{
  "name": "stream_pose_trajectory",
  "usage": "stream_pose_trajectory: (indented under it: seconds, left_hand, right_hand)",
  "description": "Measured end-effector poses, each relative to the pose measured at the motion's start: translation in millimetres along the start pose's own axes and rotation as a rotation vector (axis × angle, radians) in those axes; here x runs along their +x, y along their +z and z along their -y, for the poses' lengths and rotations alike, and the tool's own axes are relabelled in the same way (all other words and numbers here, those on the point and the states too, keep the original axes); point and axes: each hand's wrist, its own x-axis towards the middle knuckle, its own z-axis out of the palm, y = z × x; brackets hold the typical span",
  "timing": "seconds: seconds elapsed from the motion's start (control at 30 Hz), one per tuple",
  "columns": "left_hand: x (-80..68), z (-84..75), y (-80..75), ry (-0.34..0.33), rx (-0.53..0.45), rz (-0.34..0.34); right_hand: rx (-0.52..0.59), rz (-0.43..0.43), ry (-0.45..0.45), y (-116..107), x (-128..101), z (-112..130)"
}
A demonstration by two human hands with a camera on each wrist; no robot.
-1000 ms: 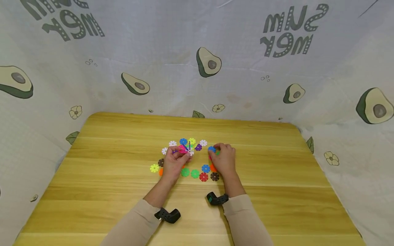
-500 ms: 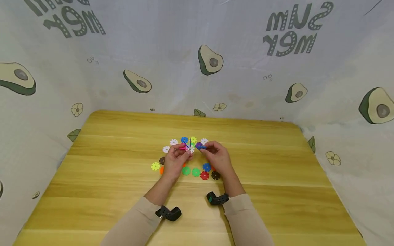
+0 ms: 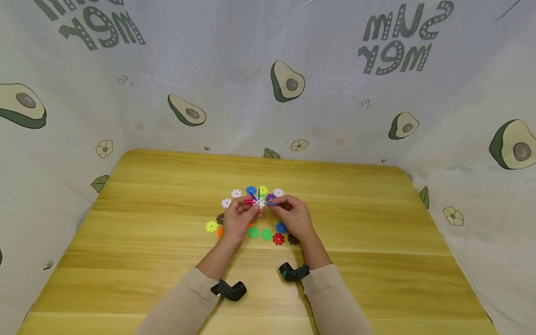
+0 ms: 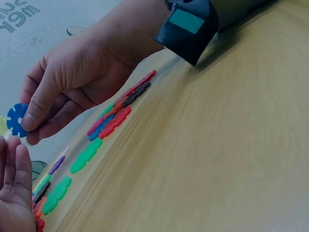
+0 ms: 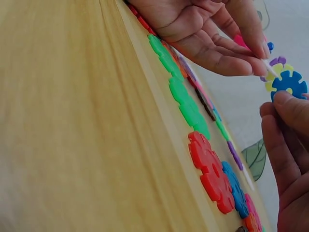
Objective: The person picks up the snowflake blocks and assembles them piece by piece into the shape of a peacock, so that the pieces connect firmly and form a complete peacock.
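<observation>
My left hand (image 3: pixel 251 204) holds a small cluster of joined snowflake discs (image 3: pixel 258 202), pink, white and blue, just above the wooden table (image 3: pixel 377 232). Beside it, my right hand (image 3: pixel 276 204) pinches a single blue disc (image 3: pixel 271 203) between thumb and forefinger, its edge up against the cluster. The left wrist view shows that blue disc (image 4: pixel 17 119) in the right hand's fingertips (image 4: pixel 34 121). In the right wrist view the blue disc (image 5: pixel 288 83) sits close to the left hand's fingers (image 5: pixel 231 53), which grip a pink and white piece.
Loose flat discs lie in a ring on the table around both hands: yellow-green (image 3: pixel 211 226), green (image 3: pixel 259 233), red (image 3: pixel 278 239), brown (image 3: pixel 293 240), white (image 3: pixel 236 193). An avocado-print cloth (image 3: pixel 289 83) walls in the table on three sides.
My right hand lifted a blue disc from the table's right part of the ring and brought it left to the cluster. The left hand stayed nearly still.
</observation>
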Motion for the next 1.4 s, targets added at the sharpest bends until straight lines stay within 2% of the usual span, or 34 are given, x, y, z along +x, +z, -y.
stream_pose_trajectory:
  seconds: [0.17,0.5,0.63,0.77,0.87,0.93,1.07,1.17,1.4]
  left_hand:
    - [-0.8,-1.0,0.3,0.007,0.004,0.009]
    - [-0.9,-1.8,1.0,0.016,-0.022,0.017]
    - [-0.9,-1.7,2.6,0.009,-0.014,0.009]
    - [-1.0,-1.0,3.6,-0.013,0.0,-0.004]
    - [-0.2,-0.6,4.0,-0.016,-0.028,-0.021]
    - [1.0,-0.6,3.6,-0.004,-0.045,-0.03]
    - [2.2,-1.1,2.5,0.011,-0.047,-0.028]
    - [1.4,-1.8,2.2,0.004,-0.042,-0.018]
    - [-0.5,-3.7,1.7,-0.01,-0.03,-0.014]
  right_hand:
    - [-0.027,-0.001,-0.016,1,1,-1]
    - [0.057,0.006,-0.066,0,2,-8]
    - [0.023,0.015,-0.079,-1,2,-7]
    - [-0.081,0.018,-0.051,-3,2,-7]
    - [-0.228,0.01,-0.027,-7,3,-8]
    - [-0.363,0.033,-0.053,-9,4,-10]
    - [-0.618,0.118,-0.188,-8,5,-12]
    - [-0.677,0.119,-0.187,-6,4,-12]
    - [-0.727,0.003,-0.056,-3,3,-13]
